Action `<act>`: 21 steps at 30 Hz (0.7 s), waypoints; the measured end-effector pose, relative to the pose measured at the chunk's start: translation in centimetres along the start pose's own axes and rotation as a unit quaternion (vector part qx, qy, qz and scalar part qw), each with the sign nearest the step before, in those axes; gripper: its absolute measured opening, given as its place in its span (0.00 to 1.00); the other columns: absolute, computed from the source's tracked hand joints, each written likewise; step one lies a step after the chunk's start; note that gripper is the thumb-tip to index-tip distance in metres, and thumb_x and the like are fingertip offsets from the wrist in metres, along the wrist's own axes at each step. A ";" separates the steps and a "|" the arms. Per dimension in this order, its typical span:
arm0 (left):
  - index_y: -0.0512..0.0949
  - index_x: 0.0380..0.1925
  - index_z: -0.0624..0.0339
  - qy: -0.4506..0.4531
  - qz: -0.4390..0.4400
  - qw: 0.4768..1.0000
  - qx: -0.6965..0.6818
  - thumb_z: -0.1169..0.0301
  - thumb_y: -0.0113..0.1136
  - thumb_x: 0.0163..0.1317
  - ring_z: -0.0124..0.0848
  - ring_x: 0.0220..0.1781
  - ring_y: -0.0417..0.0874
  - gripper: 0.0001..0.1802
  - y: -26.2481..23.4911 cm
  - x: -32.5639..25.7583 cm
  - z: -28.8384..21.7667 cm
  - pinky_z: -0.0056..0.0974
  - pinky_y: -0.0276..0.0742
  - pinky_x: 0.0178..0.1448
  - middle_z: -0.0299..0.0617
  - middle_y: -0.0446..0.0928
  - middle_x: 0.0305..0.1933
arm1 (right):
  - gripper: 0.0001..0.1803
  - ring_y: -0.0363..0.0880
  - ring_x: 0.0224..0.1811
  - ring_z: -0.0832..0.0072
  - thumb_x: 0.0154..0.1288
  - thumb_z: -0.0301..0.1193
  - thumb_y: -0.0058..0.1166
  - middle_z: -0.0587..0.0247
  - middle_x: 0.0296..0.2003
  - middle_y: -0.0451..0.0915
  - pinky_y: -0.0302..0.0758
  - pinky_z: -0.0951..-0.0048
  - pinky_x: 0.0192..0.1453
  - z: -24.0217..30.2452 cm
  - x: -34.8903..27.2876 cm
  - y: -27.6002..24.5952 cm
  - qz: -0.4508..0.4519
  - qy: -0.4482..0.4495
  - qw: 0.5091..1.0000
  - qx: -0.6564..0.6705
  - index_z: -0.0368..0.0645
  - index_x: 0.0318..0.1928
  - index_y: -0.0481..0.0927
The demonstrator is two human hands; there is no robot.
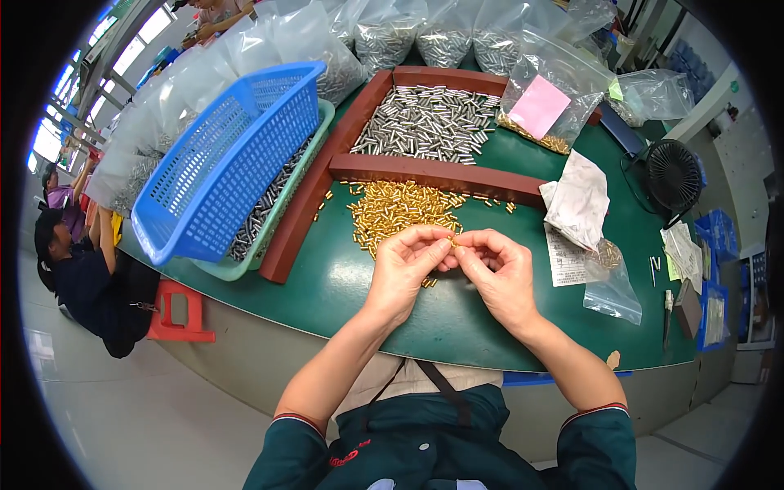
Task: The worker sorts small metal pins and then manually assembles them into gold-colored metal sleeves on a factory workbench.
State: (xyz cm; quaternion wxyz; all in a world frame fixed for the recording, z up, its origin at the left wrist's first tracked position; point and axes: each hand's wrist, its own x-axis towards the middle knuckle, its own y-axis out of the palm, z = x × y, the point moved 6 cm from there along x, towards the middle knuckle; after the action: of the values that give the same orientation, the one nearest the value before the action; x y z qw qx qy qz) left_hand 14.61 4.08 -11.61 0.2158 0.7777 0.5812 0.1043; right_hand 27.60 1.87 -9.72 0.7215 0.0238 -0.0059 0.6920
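Note:
My left hand (402, 268) and my right hand (502, 273) meet over the near side of a green table. Thumbs and fingertips of both pinch a small gold-coloured metal piece (455, 242), mostly hidden by the fingers. Just beyond the hands is a heap of short gold-coloured metal cylinders (396, 208), with a few strays beside it and under my fingers. Behind a brown bar (441, 177), longer silver metal pins (429, 122) lie spread out.
At left, a blue perforated basket (229, 155) rests tilted on a green tray (269, 220) of dark pins. Clear bags of metal parts (384, 37) line the back. A cloth (578, 200), a zip bag (612, 290) and a black fan (672, 175) are at right. People sit beyond the left edge.

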 end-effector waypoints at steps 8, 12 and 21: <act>0.76 0.43 0.67 -0.011 0.006 1.000 0.006 0.76 0.55 0.62 0.25 0.33 0.79 0.10 -0.1 -0.1 0.2 0.28 0.76 0.40 0.41 0.79 0.32 | 0.08 0.79 0.32 0.84 0.62 0.24 0.54 0.63 0.31 0.82 0.76 0.84 0.38 -0.2 0.0 0.1 0.016 0.033 0.996 0.077 0.30 0.40 0.79; 0.76 0.42 0.68 -0.007 -0.001 1.000 0.017 0.76 0.55 0.62 0.25 0.33 0.79 0.10 0.0 -0.2 0.1 0.28 0.76 0.40 0.42 0.79 0.33 | 0.09 0.77 0.31 0.85 0.62 0.27 0.55 0.65 0.31 0.82 0.73 0.85 0.35 -1.1 0.1 0.0 0.014 0.089 0.992 0.091 0.32 0.40 0.79; 0.77 0.42 0.69 -0.001 -0.006 0.999 0.041 0.77 0.56 0.61 0.25 0.31 0.80 0.10 -0.2 -0.1 0.1 0.28 0.77 0.38 0.43 0.79 0.32 | 0.10 0.68 0.24 0.88 0.63 0.31 0.55 0.71 0.28 0.79 0.64 0.86 0.28 -2.3 -0.1 0.0 0.014 0.160 0.977 0.140 0.37 0.40 0.80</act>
State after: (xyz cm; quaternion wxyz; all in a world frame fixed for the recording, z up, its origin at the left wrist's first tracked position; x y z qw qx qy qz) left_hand 14.48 4.00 -11.82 0.1848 0.7825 0.5894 0.0782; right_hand 27.51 1.89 -12.02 0.6931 0.0130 0.2063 0.6906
